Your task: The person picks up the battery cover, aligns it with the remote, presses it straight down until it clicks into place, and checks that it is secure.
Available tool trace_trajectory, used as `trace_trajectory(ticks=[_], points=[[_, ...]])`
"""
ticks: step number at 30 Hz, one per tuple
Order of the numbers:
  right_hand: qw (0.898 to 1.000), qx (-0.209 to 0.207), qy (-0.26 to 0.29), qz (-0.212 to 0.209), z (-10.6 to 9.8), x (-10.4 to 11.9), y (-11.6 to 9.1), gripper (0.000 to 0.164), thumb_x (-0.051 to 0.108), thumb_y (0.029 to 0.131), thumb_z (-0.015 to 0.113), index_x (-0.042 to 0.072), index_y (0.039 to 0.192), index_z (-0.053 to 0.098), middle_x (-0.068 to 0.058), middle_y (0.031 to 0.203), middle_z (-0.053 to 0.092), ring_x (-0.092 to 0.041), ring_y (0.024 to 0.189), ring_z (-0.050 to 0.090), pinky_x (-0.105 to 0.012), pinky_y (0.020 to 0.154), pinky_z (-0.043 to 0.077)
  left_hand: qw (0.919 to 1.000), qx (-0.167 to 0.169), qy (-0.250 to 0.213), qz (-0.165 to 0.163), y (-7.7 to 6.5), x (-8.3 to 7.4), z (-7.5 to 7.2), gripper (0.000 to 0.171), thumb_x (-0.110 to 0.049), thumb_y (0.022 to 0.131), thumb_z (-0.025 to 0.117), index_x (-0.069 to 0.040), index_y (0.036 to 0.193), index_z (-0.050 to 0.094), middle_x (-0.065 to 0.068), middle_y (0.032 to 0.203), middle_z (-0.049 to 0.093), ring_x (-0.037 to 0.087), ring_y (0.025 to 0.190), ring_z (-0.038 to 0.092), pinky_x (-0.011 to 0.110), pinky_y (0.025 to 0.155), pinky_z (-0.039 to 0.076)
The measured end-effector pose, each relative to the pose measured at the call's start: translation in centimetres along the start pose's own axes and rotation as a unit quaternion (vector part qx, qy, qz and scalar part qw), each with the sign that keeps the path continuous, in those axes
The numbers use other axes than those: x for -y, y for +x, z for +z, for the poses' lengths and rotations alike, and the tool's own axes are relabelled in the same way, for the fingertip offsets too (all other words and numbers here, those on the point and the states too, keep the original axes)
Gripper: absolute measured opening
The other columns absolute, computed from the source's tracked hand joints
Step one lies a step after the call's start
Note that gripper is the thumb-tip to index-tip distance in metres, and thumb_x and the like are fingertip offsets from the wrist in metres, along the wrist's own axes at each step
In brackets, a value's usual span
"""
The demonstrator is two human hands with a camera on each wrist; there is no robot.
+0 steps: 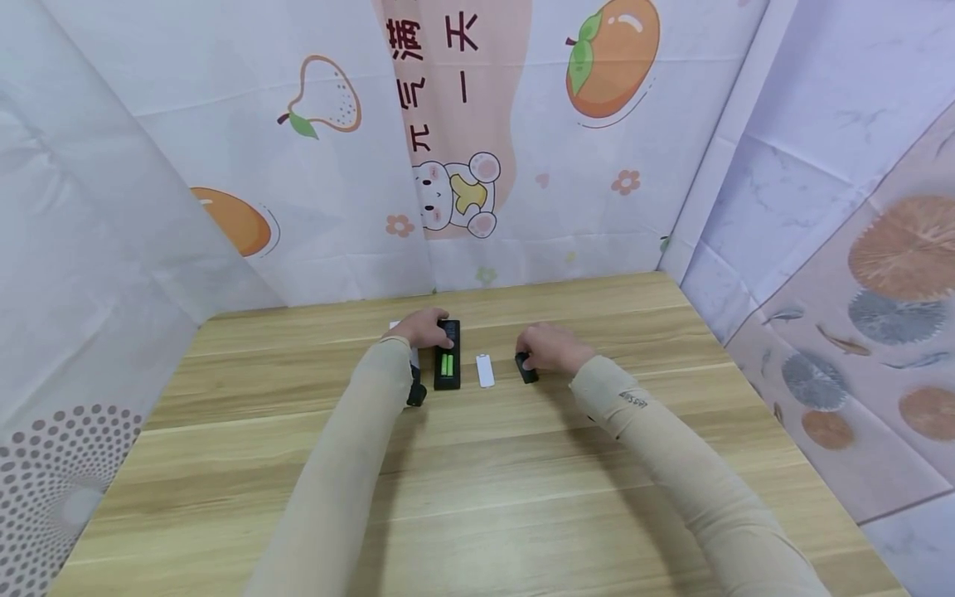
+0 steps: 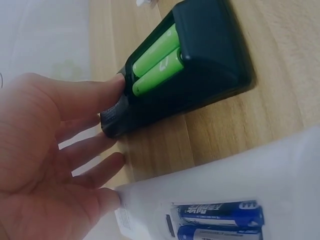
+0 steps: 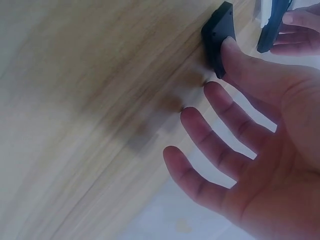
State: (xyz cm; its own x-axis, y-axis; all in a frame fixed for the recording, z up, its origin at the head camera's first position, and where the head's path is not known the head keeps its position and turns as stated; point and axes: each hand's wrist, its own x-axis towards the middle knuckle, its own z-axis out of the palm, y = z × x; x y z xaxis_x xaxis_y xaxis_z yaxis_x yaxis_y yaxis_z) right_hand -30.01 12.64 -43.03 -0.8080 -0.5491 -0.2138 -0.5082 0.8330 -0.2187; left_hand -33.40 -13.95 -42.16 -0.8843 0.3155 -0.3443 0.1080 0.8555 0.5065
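Note:
A black remote control (image 1: 447,383) lies back-up on the table with two green batteries (image 2: 159,65) in its uncovered compartment. My left hand (image 1: 424,328) holds the remote's far end, thumb at the compartment's edge and fingers along its side. To the right, my right hand (image 1: 550,347) pinches a small black battery cover (image 3: 219,37) between thumb and index finger, the other fingers spread apart. Beside the left hand lies a white remote control (image 2: 145,200) with blue batteries (image 2: 220,214) showing; in the head view my left arm hides most of it.
A white battery cover (image 1: 485,371) lies between the black remote and my right hand. The wooden table (image 1: 485,497) ends at the back against a printed cloth (image 1: 336,207), and another patterned cloth (image 1: 843,249) hangs on the right.

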Motion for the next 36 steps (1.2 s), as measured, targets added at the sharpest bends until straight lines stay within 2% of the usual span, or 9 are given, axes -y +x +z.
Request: trace_trajectory(ticks=[15, 22, 36], points=[[1.0, -0.001, 0.008, -0.009, 0.18, -0.3, 0.07, 0.014, 0.009, 0.092, 0.076, 0.006, 0.106, 0.076, -0.006, 0.104, 0.072, -0.021, 0.095, 0.064, -0.039, 0.086, 0.055, 1.0, 0.003, 0.005, -0.004, -0.04, -0.08, -0.12, 0.066, -0.019, 0.097, 0.066, 0.002, 0.154, 0.038, 0.02, 0.156, 0.041, 0.034, 0.139, 0.041, 0.045, 0.116, 0.034], [1.0, 0.004, 0.008, -0.008, -0.02, -0.14, 0.14, 0.009, 0.009, 0.093, 0.075, 0.008, 0.101, 0.077, -0.003, 0.098, 0.071, -0.019, 0.088, 0.062, -0.038, 0.082, 0.055, 1.0, 0.003, 0.0, -0.005, 0.12, 0.14, -0.21, 0.067, -0.019, 0.097, 0.068, 0.002, 0.154, 0.038, 0.019, 0.157, 0.04, 0.034, 0.142, 0.038, 0.046, 0.118, 0.033], [1.0, 0.007, 0.01, -0.007, -0.07, -0.07, 0.15, 0.01, 0.009, 0.093, 0.075, 0.006, 0.103, 0.076, -0.005, 0.101, 0.071, -0.02, 0.091, 0.063, -0.039, 0.085, 0.055, 0.9999, -0.003, -0.015, 0.004, 0.14, 0.72, -0.12, 0.068, -0.019, 0.097, 0.07, 0.003, 0.153, 0.039, 0.02, 0.157, 0.039, 0.034, 0.144, 0.035, 0.045, 0.119, 0.03]])
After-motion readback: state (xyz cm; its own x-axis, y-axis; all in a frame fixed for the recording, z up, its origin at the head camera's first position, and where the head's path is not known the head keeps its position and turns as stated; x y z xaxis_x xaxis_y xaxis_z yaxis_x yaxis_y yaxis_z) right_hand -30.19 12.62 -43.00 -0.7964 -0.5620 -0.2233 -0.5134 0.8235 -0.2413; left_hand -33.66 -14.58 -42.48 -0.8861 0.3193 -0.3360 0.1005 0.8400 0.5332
